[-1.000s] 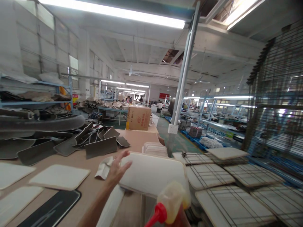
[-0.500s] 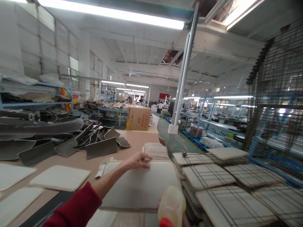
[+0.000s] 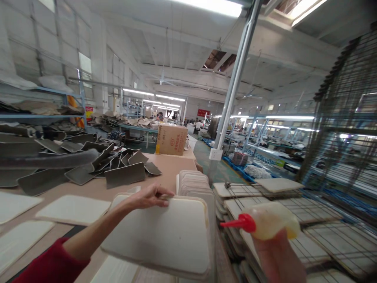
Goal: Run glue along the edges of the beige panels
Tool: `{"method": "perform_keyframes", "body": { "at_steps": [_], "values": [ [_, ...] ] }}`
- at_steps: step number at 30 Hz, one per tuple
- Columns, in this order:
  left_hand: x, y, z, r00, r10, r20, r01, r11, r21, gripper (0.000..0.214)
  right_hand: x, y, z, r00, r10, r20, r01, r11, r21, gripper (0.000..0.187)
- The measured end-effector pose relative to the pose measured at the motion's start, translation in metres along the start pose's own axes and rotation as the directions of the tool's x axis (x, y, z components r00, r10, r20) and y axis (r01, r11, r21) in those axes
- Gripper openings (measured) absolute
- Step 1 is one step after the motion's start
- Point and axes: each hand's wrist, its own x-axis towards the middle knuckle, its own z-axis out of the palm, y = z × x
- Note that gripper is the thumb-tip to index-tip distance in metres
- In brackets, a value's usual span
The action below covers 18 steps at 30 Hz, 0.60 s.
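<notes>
My left hand (image 3: pixel 151 196) pinches the far edge of a pale, round-cornered panel (image 3: pixel 167 236), which is tilted up in front of me. Yellowish residue runs along the panel's rim. My right hand (image 3: pixel 278 255) is wrapped around a translucent squeeze bottle (image 3: pixel 273 220) with yellowish liquid inside. The bottle lies sideways in the air, its red nozzle (image 3: pixel 241 223) pointing left, apart from the panel. Directly behind the held panel, a row of similar panels (image 3: pixel 193 182) leans together.
Loose pale panels (image 3: pixel 73 208) lie on the brown table (image 3: pixel 165 167) at left, beyond them a heap of grey curved pieces (image 3: pixel 125 175). A cardboard box (image 3: pixel 171 139) stands farther back. At right, stacked panels (image 3: pixel 282 184) sit under wire racks, near a metal post (image 3: pixel 235 78).
My right hand has swung the bottle up and right, turning its nozzle from downward to leftward. My left hand has shifted left, with the panel now tilted at its far edge.
</notes>
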Motion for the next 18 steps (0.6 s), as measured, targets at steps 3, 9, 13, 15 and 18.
{"method": "perform_keyframes", "body": {
  "at_steps": [3,9,13,15,18],
  "values": [
    [-0.013,0.011,-0.002,0.997,-0.024,0.071,0.024,1.0,0.001,0.052,0.011,-0.009,0.013,0.996,0.026,-0.088,-0.017,0.995,0.096,0.037],
    [-0.023,0.016,-0.008,0.991,-0.015,0.137,0.017,1.0,-0.015,0.053,0.016,-0.012,0.023,0.997,-0.063,0.042,0.062,0.998,0.026,0.048],
    [-0.026,0.02,-0.013,0.978,0.034,0.204,-0.03,0.999,-0.023,0.049,0.015,-0.014,0.025,0.995,-0.066,0.081,0.066,0.998,-0.006,0.036],
    [-0.027,0.021,-0.015,0.97,0.065,0.233,-0.056,0.997,-0.047,0.048,0.015,-0.014,0.025,0.994,-0.059,0.091,0.061,0.998,-0.021,0.032],
    [-0.028,0.022,-0.017,0.955,0.114,0.275,-0.089,0.991,-0.099,0.046,0.014,-0.013,0.024,0.995,-0.05,0.082,0.053,0.998,-0.032,0.038]
  ]
}}
